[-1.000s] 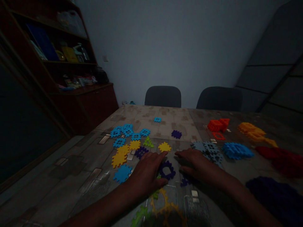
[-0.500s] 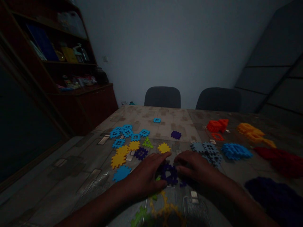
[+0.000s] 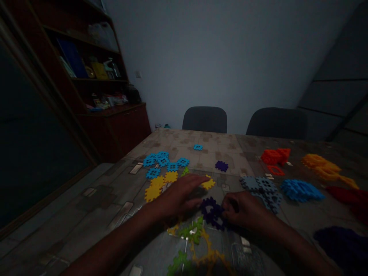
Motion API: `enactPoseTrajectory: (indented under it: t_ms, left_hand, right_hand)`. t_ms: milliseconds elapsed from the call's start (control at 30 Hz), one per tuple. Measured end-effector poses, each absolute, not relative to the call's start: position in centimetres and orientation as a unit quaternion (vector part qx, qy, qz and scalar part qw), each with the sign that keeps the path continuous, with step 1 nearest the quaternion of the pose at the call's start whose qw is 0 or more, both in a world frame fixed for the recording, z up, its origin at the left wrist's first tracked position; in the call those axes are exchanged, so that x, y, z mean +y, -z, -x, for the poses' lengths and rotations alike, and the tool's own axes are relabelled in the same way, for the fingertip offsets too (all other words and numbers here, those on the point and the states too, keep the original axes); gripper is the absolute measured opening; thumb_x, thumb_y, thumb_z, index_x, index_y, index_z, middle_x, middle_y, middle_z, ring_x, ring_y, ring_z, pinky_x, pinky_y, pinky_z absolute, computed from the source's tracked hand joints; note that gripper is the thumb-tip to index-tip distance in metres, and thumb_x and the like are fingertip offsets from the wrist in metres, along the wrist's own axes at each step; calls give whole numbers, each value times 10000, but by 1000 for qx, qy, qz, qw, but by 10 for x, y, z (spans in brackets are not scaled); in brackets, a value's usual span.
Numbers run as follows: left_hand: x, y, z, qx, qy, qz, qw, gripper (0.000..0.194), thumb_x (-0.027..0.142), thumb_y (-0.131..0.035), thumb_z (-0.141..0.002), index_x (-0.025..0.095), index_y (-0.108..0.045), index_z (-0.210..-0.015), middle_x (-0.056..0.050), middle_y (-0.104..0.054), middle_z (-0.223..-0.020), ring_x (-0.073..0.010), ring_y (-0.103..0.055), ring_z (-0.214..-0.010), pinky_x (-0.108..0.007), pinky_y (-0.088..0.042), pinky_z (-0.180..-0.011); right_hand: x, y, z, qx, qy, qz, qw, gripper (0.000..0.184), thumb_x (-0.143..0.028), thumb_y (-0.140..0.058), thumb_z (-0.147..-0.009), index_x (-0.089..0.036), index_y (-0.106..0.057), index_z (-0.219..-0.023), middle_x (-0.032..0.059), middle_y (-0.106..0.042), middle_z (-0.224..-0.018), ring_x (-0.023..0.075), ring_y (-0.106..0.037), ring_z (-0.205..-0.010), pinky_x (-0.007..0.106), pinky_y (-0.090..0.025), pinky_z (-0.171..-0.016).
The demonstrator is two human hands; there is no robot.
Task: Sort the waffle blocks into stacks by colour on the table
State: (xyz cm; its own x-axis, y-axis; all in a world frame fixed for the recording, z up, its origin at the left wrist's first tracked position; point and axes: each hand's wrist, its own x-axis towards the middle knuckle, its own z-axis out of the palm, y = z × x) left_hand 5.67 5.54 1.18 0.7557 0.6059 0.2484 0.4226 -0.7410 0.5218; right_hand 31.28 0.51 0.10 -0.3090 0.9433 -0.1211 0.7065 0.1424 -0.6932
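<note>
Dark purple toothed building pieces [image 3: 212, 211] with cut-out middles lie together in front of me. At their right edge is my right hand [image 3: 241, 209], its thumb and fingers pinched on a purple piece. My left hand [image 3: 182, 194] hovers to the left with fingers and thumb apart, holding nothing. Its index fingertip reaches over a yellow square piece [image 3: 209, 183], and its thumb points toward the purple pieces without clearly gripping them. Nearer to me lie green toothed pieces [image 3: 195, 230] and yellow-orange open-frame pieces [image 3: 202, 249].
Light-blue window pieces [image 3: 163, 160] and yellow squares [image 3: 155, 188] lie to the left. Grey pieces [image 3: 260, 188], a blue pile [image 3: 301, 189], an orange-red pile [image 3: 274, 156] and a purple pile [image 3: 342, 245] are at the right. Two chairs [image 3: 204, 119] stand behind the table.
My left hand has drawn away from the purple pieces and forward toward the yellow square. The green pieces beneath it show more. My right hand stays at the purple pieces. The view has turned slightly left.
</note>
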Motion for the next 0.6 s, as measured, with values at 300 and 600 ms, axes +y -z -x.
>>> enactPoseTrajectory:
  t_ms: [300,600]
  left_hand:
    - [109,-9,1,374,-114,-900,193,547,101,-595,-739,217,-583,-1274,-90,-617,-1321,-302,-551,-1218,-450,-391,-1059]
    - [110,1,1,343,-88,-913,203,548,93,-608,-676,237,-605,-1205,-61,-639,-1239,-311,-534,-1183,-468,-376,-1045]
  right_hand:
    - [5,-7,-316,-633,-555,504,194,300,-453,-671,-683,-181,-551,-646,-43,-461,-559,81,-339,-501,226,-250,-475]
    - [10,12,-303,-610,-476,572,271,315,-486,-647,-658,-179,-577,-637,-32,-460,-561,97,-352,-516,240,-246,-484]
